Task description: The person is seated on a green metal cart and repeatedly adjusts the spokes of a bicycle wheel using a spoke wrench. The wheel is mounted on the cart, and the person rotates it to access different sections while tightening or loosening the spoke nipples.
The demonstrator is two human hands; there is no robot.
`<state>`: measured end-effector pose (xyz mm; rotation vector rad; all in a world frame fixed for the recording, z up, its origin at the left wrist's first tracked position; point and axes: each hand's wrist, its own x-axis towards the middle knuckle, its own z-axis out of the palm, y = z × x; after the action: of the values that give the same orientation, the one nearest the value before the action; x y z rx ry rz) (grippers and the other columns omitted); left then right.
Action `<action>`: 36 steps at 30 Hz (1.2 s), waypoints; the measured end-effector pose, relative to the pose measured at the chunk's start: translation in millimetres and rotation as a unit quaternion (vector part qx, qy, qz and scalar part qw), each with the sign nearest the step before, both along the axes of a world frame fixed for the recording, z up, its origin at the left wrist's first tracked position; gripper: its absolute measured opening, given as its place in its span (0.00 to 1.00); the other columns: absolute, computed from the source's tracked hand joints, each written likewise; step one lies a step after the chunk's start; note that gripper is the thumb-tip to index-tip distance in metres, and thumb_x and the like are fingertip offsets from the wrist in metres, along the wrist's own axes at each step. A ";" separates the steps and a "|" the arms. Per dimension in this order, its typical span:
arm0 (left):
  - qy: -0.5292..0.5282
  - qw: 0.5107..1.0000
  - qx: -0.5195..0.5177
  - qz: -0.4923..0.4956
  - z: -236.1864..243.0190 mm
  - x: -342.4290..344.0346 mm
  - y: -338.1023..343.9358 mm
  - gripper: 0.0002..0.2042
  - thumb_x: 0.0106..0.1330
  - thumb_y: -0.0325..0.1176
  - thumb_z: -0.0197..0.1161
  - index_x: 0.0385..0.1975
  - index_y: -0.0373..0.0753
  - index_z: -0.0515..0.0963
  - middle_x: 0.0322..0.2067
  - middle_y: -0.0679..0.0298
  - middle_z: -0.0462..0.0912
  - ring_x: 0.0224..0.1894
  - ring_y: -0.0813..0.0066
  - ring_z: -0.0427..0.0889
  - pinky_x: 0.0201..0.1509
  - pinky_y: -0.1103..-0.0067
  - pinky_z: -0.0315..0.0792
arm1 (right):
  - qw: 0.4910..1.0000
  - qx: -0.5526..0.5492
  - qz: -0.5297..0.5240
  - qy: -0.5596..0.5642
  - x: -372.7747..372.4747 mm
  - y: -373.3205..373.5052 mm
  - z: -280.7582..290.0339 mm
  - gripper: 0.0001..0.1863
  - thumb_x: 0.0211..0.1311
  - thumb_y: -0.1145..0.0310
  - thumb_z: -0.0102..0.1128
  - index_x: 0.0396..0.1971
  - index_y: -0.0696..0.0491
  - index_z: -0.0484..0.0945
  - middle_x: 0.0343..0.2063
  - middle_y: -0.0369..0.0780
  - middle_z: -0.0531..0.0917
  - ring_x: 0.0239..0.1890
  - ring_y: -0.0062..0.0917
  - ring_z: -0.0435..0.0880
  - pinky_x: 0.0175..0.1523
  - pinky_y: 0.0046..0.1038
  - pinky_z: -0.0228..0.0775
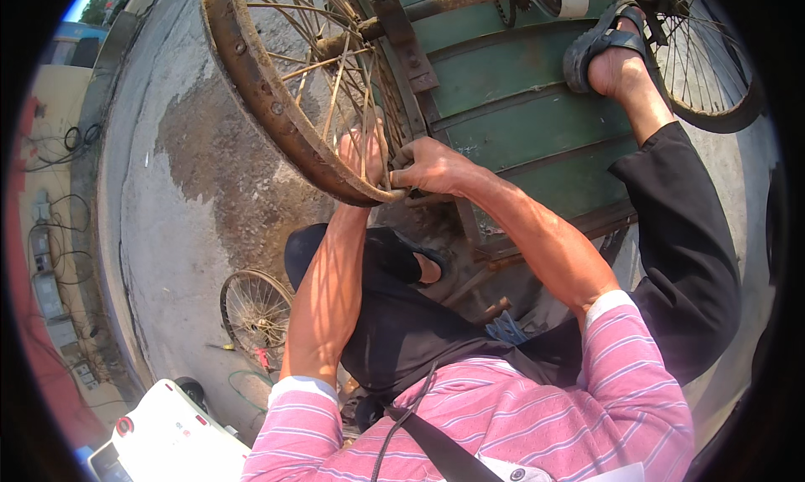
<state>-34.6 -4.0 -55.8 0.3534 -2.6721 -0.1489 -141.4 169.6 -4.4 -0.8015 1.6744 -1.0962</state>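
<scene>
A rusty spoked wheel [277, 113] with no tyre on its rim stands tilted in front of me, on the axle [457, 0] of a green-panelled cart body [503, 71]. My left hand [365, 151] is behind the rim, among the lower spokes. Its fingers look curled, but spokes partly cover them and whatever they grip. From the other side, my right hand [432, 165] reaches to the near end of the rim. Its thumb and fingers are pinched together at the foot of a spoke, close beside my left hand.
My sandalled foot [616, 50] rests against the cart near a second wheel with a tyre [713, 88]. A smaller spoked wheel [256, 310] lies on the ground at left. A white scooter-like body [172, 436] stands lower left. Cables [71, 147] run along the left wall.
</scene>
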 end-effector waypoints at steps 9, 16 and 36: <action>-0.083 0.994 0.031 -0.063 32.8 -8.8 9.5 0.19 0.77 0.37 0.52 0.63 0.48 0.81 0.28 0.46 0.80 0.29 0.45 0.82 0.32 0.52 0.74 | 0.998 -0.010 -0.059 -0.026 8.9 4.8 -5.7 0.19 0.55 0.64 0.70 0.37 0.67 0.85 0.27 0.42 0.84 0.30 0.24 0.79 0.37 0.34 0.72; -0.089 0.981 0.162 -0.064 33.4 -10.2 4.4 0.16 0.74 0.44 0.60 0.47 0.37 0.85 0.23 0.48 0.79 0.25 0.54 0.81 0.33 0.57 0.75 | 0.990 -0.003 -0.130 -0.061 25.2 0.1 -15.6 0.21 0.54 0.61 0.74 0.38 0.64 0.85 0.30 0.45 0.85 0.34 0.29 0.83 0.41 0.35 0.74; 0.017 0.645 0.738 0.198 69.9 -14.5 28.3 0.28 0.79 0.57 0.56 0.46 0.30 0.80 0.29 0.59 0.81 0.29 0.66 0.81 0.33 0.71 0.77 | 0.993 -0.006 -0.111 -0.029 22.9 8.7 -1.7 0.14 0.63 0.65 0.71 0.32 0.61 0.80 0.24 0.37 0.81 0.25 0.17 0.79 0.30 0.26 0.72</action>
<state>-49.1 24.3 14.1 1.3029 -1.6637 -2.1190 -118.5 178.3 -6.1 -0.5936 1.7391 -1.2703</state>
